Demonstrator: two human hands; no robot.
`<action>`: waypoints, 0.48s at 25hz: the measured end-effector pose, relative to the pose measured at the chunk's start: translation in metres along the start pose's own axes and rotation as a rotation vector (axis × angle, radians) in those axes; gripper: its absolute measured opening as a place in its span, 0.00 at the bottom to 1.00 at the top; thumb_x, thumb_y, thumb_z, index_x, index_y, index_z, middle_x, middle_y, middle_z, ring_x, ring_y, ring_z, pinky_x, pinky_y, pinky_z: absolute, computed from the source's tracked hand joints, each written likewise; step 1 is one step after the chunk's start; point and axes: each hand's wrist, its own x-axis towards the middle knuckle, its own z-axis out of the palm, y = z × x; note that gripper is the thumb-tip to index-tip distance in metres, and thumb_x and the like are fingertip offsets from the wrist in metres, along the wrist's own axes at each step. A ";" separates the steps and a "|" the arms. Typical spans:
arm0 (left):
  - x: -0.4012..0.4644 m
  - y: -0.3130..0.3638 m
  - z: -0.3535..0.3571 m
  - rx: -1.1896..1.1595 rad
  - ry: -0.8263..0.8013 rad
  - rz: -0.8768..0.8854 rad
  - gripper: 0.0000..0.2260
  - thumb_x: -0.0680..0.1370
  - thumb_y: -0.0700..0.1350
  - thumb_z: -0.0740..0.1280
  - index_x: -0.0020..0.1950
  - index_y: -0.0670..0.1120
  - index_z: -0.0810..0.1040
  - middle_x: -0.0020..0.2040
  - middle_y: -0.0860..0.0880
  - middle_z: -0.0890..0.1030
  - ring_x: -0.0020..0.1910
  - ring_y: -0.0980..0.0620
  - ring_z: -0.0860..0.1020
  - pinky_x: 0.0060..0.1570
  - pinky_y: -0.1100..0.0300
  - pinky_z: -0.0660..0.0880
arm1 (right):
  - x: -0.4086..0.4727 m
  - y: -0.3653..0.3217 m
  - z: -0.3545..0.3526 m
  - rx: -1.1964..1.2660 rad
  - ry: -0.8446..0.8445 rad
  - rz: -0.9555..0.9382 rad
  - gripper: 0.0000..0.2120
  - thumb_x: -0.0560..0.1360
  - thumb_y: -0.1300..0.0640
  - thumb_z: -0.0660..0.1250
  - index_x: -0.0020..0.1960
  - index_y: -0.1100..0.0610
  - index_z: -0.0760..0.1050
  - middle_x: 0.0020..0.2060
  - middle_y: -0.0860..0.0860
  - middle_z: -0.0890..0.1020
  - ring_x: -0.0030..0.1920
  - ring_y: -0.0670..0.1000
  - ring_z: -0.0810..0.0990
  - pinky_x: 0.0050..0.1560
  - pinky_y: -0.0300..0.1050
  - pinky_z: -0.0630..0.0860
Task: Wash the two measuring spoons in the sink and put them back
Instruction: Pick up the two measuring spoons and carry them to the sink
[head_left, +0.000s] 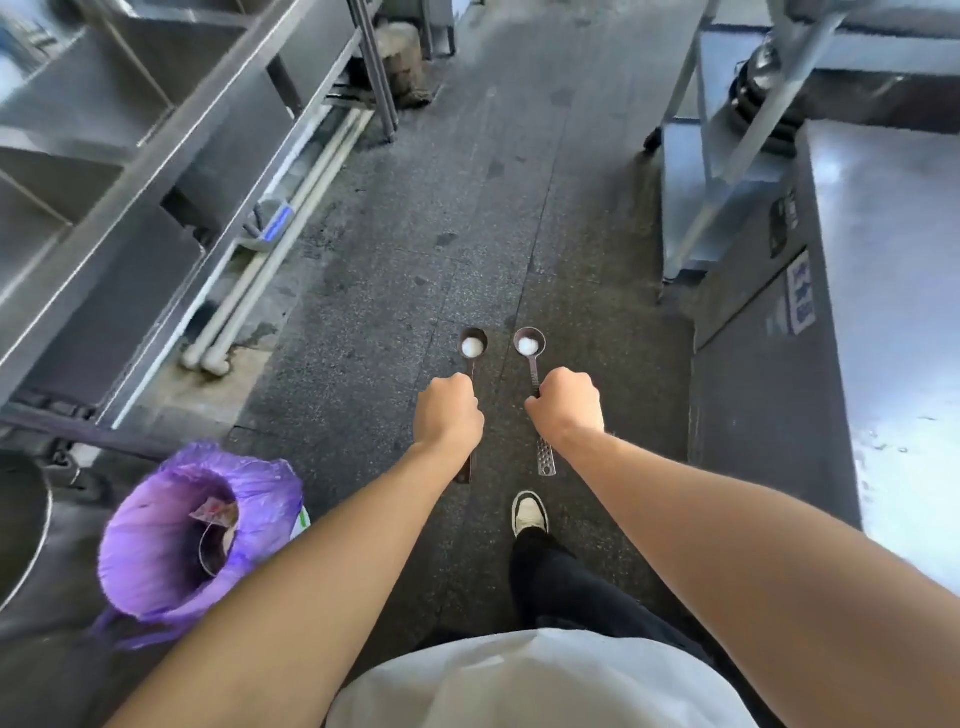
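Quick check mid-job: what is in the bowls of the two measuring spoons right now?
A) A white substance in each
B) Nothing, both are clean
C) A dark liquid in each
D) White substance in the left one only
A: the left spoon and right spoon each show a white mound in the bowl.

You have two dark metal measuring spoons held out side by side above the floor, bowls pointing away from you and handles level. The left spoon (474, 344) and the right spoon (530, 343) each carry a small white mound. The right handle's perforated end shows below your wrist.
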 end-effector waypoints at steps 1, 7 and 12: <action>0.009 -0.006 -0.005 0.010 0.003 -0.032 0.12 0.78 0.40 0.69 0.37 0.46 0.70 0.45 0.39 0.82 0.44 0.38 0.80 0.33 0.53 0.70 | 0.011 -0.011 0.003 -0.015 -0.018 -0.022 0.07 0.73 0.56 0.71 0.41 0.60 0.79 0.42 0.58 0.84 0.44 0.62 0.84 0.40 0.45 0.76; 0.073 -0.043 -0.035 -0.011 0.061 -0.252 0.04 0.79 0.41 0.68 0.46 0.41 0.78 0.40 0.43 0.77 0.36 0.45 0.72 0.31 0.54 0.69 | 0.076 -0.082 0.017 -0.127 -0.133 -0.180 0.08 0.75 0.56 0.70 0.45 0.62 0.80 0.43 0.59 0.84 0.46 0.61 0.84 0.46 0.49 0.82; 0.101 -0.072 -0.055 -0.050 0.079 -0.345 0.05 0.79 0.41 0.68 0.51 0.40 0.79 0.48 0.40 0.82 0.45 0.40 0.80 0.35 0.53 0.71 | 0.109 -0.144 0.033 -0.177 -0.218 -0.314 0.08 0.73 0.59 0.69 0.38 0.61 0.76 0.38 0.58 0.82 0.42 0.61 0.83 0.40 0.48 0.80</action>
